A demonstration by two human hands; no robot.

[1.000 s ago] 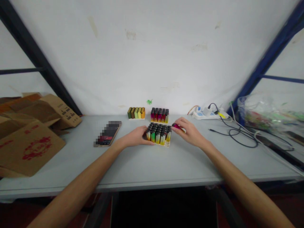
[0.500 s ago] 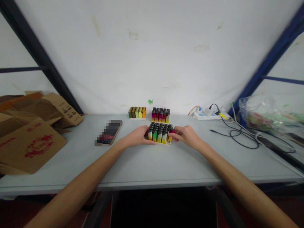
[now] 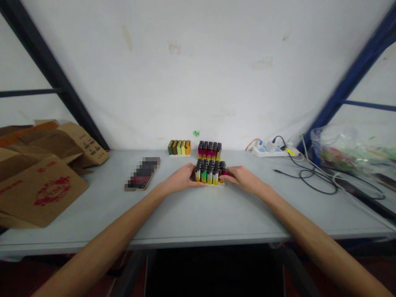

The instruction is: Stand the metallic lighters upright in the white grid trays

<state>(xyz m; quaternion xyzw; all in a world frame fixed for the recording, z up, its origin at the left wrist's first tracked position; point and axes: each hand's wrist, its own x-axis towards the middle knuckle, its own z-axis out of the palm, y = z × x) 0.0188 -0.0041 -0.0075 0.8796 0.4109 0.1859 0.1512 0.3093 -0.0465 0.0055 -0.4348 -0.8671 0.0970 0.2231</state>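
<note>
A block of upright cigarette lighters (image 3: 209, 176) stands in rows in a pale tray (image 3: 220, 184) on the table, in front of me. Their tops are black and their bodies yellow, green, white and reddish. My left hand (image 3: 185, 178) wraps round the left side of this tray, its thumb along the front. On the right side, my right hand (image 3: 239, 177) presses its fingers and thumb against the corner lighters. Just behind stands a second tray of lighters (image 3: 209, 151), mostly red and purple.
A smaller tray of green, yellow and orange lighters (image 3: 179, 148) is against the wall. A phone (image 3: 142, 173) lies on the left, beside cardboard boxes (image 3: 46, 181). Rightward are a power strip (image 3: 272, 149), black cables (image 3: 309, 177) and clear plastic bags (image 3: 340, 144).
The front tray of lighters has shifted slightly away from me and to the right, closer to the rear tray. Both hands have stayed at its sides.
</note>
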